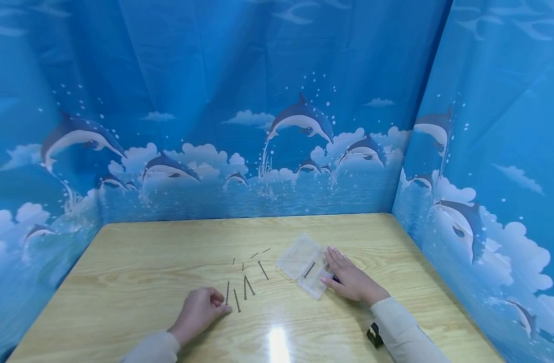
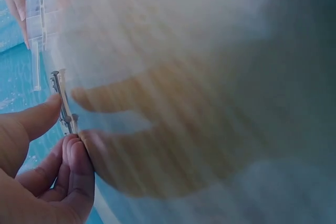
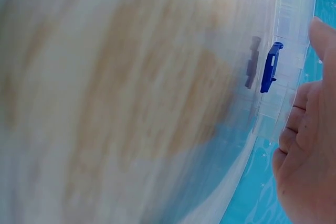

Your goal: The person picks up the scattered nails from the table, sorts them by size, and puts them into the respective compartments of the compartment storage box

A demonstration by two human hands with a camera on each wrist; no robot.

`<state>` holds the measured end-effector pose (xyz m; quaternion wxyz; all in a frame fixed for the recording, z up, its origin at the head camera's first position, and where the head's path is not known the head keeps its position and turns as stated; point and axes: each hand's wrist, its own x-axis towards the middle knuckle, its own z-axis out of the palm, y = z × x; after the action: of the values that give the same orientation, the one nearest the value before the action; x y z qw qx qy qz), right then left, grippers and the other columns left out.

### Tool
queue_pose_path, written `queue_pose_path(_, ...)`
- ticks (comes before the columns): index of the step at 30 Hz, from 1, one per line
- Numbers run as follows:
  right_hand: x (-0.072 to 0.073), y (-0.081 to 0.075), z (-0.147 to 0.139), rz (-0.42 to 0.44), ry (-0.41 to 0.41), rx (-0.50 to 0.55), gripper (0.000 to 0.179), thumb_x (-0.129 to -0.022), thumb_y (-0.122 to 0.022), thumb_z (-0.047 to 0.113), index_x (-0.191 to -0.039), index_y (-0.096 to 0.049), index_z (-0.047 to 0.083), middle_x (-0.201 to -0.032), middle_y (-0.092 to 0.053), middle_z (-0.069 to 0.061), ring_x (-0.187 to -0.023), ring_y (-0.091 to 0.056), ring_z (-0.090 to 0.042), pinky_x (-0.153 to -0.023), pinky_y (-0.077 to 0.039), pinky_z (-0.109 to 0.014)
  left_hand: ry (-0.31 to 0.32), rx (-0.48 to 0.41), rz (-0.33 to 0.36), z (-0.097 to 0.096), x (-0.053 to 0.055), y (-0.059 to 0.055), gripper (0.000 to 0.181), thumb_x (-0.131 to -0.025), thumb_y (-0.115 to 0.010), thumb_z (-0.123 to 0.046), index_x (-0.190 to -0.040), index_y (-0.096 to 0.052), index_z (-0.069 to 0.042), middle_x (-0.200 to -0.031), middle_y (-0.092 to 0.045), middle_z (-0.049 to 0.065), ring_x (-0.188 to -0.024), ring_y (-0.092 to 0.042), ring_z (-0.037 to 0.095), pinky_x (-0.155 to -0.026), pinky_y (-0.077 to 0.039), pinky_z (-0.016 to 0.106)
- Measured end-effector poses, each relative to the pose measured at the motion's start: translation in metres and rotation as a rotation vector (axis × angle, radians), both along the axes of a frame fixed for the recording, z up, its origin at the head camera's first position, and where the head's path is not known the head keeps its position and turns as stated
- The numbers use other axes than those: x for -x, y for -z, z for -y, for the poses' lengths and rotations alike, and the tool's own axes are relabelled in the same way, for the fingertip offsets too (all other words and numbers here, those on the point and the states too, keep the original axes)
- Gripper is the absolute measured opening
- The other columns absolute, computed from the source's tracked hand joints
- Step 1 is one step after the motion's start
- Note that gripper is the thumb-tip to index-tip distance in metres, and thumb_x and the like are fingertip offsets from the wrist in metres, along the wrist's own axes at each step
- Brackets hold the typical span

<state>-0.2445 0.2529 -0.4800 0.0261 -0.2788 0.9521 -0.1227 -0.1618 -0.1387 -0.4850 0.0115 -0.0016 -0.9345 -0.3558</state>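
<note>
My left hand [image 1: 201, 310] is low over the table, its fingers bent and thumb extended around the near end of a long dark nail [image 1: 228, 291]. In the left wrist view a gap shows between thumb and fingertips beside the nails [image 2: 64, 98]; a firm grip is not visible. Another long nail [image 1: 237, 300] lies just right of these fingers. My right hand [image 1: 349, 277], fingers straight, rests along the right side of an opened clear plastic box [image 1: 314, 287]. One long nail [image 1: 309, 269] lies in the box. A blue latch [image 3: 272, 67] shows on its edge.
Further long nails [image 1: 248, 287] and a single one [image 1: 263, 270] lie left of the box. Several small nails [image 1: 254, 255] are scattered beyond them. A black item [image 1: 374, 335] sits by the right wrist. Dolphin-print curtains [image 1: 258, 191] border the wooden table [image 1: 159, 252].
</note>
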Motion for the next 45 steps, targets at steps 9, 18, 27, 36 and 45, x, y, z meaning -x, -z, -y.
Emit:
queue_pose_path(9,0.0016,0.0044,-0.0013,0.006,0.006,0.011,0.076,-0.099,-0.041,0.049,-0.148,-0.019,-0.004,-0.157,-0.015,-0.021,-0.145,-0.013,-0.036,-0.116,-0.017,-0.051,0.000,0.032,-0.016,-0.0038,0.0035,0.0011,0.022,-0.069,-0.084,-0.019,-0.077,-0.067,-0.008,-0.067,-0.062,-0.005,-0.061,-0.055,0.006,-0.058,-0.049,0.023)
queue_pose_path(18,0.0005,0.0013,-0.0005,0.006,0.005,0.009,0.075,-0.099,-0.042,0.048,-0.148,-0.019,-0.005,-0.156,-0.016,-0.022,-0.145,-0.014,-0.036,-0.116,-0.017,-0.051,-0.060,0.060,0.019,-0.0086,0.0072,0.0017,0.013,-0.073,-0.079,-0.009,-0.075,-0.067,-0.008,-0.065,-0.061,-0.004,-0.058,-0.055,0.007,-0.055,-0.049,0.021)
queue_pose_path(27,-0.0010,0.0008,0.0012,0.022,0.010,0.003,0.076,-0.099,-0.040,0.049,-0.149,-0.018,-0.004,-0.157,-0.015,-0.021,-0.145,-0.014,-0.036,-0.116,-0.017,-0.050,-0.083,0.046,0.037,-0.0061,0.0090,0.0031,0.014,-0.074,-0.080,-0.014,-0.073,-0.067,-0.009,-0.062,-0.060,-0.005,-0.056,-0.053,0.007,-0.052,-0.046,0.021)
queue_pose_path(36,0.0001,0.0016,0.0001,0.032,0.020,-0.016,0.077,-0.099,-0.039,0.052,-0.150,-0.017,-0.001,-0.158,-0.013,-0.019,-0.146,-0.012,-0.033,-0.117,-0.017,-0.049,-0.093,0.050,0.025,-0.0035,0.0098,0.0029,0.009,-0.076,-0.076,-0.008,-0.074,-0.067,-0.008,-0.064,-0.060,-0.003,-0.058,-0.054,0.009,-0.056,-0.048,0.024)
queue_pose_path(45,0.0013,0.0021,-0.0011,0.039,0.022,-0.021,0.078,-0.099,-0.039,0.053,-0.150,-0.015,-0.001,-0.158,-0.012,-0.018,-0.146,-0.010,-0.032,-0.117,-0.016,-0.048,-0.073,0.004,0.020,0.0003,0.0092,0.0012,0.007,-0.079,-0.074,-0.007,-0.076,-0.067,-0.006,-0.068,-0.062,-0.002,-0.061,-0.054,0.010,-0.057,-0.049,0.025)
